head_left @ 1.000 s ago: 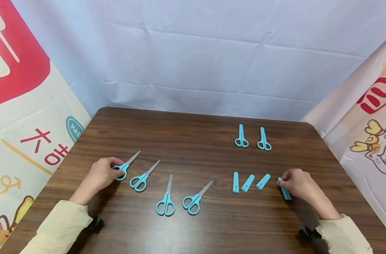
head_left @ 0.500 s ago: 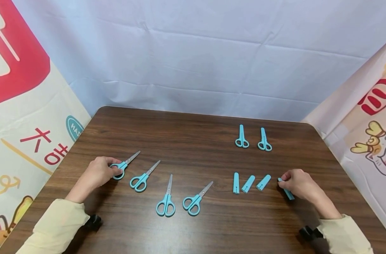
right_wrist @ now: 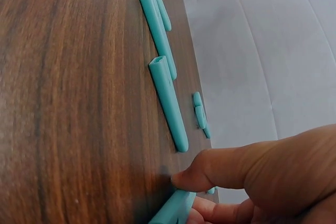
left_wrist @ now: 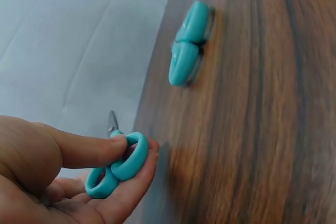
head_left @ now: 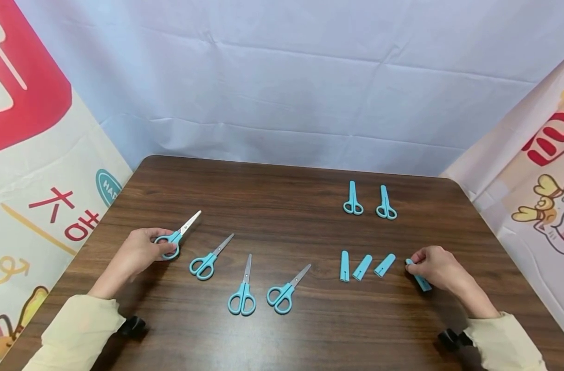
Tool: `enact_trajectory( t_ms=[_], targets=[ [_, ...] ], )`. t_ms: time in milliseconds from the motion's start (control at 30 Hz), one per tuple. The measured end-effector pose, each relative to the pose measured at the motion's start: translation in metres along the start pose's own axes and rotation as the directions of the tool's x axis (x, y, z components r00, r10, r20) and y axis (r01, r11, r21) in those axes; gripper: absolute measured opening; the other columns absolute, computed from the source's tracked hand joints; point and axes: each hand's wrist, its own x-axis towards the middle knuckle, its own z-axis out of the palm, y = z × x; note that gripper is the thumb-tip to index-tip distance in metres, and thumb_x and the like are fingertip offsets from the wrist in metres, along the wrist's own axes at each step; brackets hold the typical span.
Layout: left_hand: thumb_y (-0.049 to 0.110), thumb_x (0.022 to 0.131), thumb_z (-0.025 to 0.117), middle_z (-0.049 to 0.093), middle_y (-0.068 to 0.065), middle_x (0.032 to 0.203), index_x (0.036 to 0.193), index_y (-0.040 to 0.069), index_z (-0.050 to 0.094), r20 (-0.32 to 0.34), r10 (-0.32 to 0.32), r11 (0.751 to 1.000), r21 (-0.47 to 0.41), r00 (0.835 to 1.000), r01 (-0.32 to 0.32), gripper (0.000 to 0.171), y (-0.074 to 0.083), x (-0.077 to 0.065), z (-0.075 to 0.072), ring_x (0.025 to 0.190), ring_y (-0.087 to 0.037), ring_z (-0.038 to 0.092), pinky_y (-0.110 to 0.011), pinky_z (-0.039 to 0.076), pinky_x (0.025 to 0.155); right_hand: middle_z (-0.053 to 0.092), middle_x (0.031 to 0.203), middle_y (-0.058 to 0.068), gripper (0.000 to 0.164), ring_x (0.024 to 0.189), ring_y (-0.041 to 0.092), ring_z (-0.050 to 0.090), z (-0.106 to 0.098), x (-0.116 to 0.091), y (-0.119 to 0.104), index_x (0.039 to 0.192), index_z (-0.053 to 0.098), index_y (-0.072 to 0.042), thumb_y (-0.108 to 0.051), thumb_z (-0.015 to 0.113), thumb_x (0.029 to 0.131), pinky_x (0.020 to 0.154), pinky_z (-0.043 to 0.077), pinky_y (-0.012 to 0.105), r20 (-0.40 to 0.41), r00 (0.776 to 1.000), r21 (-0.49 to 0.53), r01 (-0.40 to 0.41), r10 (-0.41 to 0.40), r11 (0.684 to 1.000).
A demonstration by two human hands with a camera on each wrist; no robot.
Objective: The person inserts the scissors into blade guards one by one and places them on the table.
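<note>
My left hand pinches a pair of scissors by its turquoise handles, thumb on top and fingers below. Its bare metal blades point away to the upper right. In the left wrist view those handles look raised off the table. At the right, my right hand pinches a turquoise blade cover between thumb and fingers. The right wrist view shows only part of that cover; the fingers hide the rest. Nearest to the left hand lies another uncovered pair of scissors.
Two more uncovered scissors lie mid-table. Left of the right hand is a row of loose blade covers. Two covered scissors rest farther back on the brown table. A pale cloth hangs behind.
My left hand has drawn slightly left with the scissors and raised them, their blades shifting up and left. The cover in my right hand has turned slightly, its lower end moving right.
</note>
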Motion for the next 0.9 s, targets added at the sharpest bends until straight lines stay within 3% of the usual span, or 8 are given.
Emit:
enact_trajectory(
  t_ms=[333,567,733,900],
  targets=[
    [0.012,0.104,0.064,0.076,-0.013,0.108,0.14,-0.013,0.049,0.058,0.028,0.971,-0.239,0.998,-0.014,0.046,0.004,-0.002,0.003,0.092,-0.014,0.074,-0.03,0.061,0.083,0.058,0.078,0.005,0.021,0.068,0.019,0.051,-0.001,-0.001,0.001,0.088,0.065,0.003,-0.016,0.073,0.092,0.059,0.043,0.034,-0.001,1.0,0.018,0.01,-0.01,1.0],
    [0.014,0.106,0.061,0.074,-0.015,0.116,0.142,-0.013,0.048,0.104,0.106,0.938,-0.339,0.989,-0.065,0.047,0.01,-0.007,0.007,0.098,-0.012,0.072,-0.03,0.059,0.088,0.052,0.074,0.001,0.019,0.066,0.018,0.048,-0.005,-0.005,0.006,0.09,0.063,0.002,-0.014,0.068,0.099,0.055,0.039,0.028,0.036,0.999,0.074,0.029,-0.031,0.997],
    [0.013,0.105,0.063,0.073,-0.015,0.119,0.145,-0.012,0.047,0.109,0.132,0.91,-0.407,0.985,-0.077,0.05,0.015,-0.013,0.013,0.101,-0.014,0.073,-0.028,0.059,0.089,0.055,0.076,0.003,0.024,0.069,0.018,0.055,-0.016,-0.008,0.001,0.099,0.058,0.005,-0.018,0.061,0.105,0.058,0.051,0.029,0.044,0.998,0.117,0.042,-0.048,0.992],
    [0.011,0.105,0.062,0.072,-0.017,0.122,0.146,-0.013,0.046,0.133,0.155,0.893,-0.443,0.979,-0.081,0.05,0.021,-0.018,0.019,0.103,-0.015,0.073,-0.028,0.059,0.089,0.07,0.089,0.008,0.029,0.075,0.02,0.064,-0.025,-0.01,-0.009,0.109,0.052,0.01,-0.019,0.053,0.11,0.065,0.06,0.033,0.037,0.997,0.209,0.056,-0.065,0.976]
  ],
)
